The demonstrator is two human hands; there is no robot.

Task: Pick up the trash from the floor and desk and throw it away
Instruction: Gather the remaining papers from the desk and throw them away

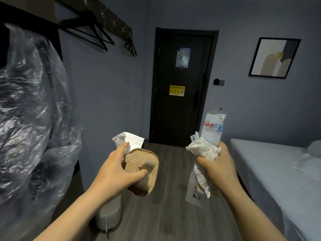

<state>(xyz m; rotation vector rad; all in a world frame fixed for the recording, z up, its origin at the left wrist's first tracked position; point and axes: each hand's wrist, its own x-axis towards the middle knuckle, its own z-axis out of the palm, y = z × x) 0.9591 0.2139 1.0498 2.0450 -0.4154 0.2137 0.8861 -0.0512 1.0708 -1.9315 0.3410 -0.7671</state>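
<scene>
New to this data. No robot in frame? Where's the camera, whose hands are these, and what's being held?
There is no machine here. It is one picture from a camera worn on a person's head, looking forward and down, so the two bare arms are the wearer's own. The left hand grips a crushed brown paper container and a white tissue. The right hand grips a crumpled tissue and a printed plastic wrapper. Ahead is a dark door, with a wood floor below and a bed to the right. No bin is in view.
</scene>
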